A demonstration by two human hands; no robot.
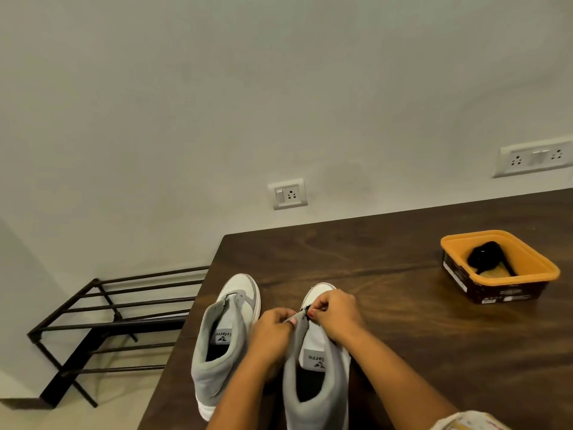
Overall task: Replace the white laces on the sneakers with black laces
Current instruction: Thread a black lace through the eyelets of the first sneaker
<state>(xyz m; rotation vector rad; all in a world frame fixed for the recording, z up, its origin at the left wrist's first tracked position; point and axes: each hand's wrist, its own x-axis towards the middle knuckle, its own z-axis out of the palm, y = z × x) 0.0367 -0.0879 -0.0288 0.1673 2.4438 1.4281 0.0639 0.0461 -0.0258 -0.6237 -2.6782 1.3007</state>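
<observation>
Both forearms extended, left hand (274, 327) grip pinching sneaker (313, 356) flap, right hand (336, 311) grip pinching black lace (307, 308)

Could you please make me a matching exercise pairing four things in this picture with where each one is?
Things: 1 orange tub; 2 black laces; 3 metal rack; 4 sneaker on the right.
Places: A on the floor beside the table; B inside the tub; C gripped by the left hand and right hand; D on the table, far right.
Pairs: 1-D, 2-B, 3-A, 4-C.
</observation>
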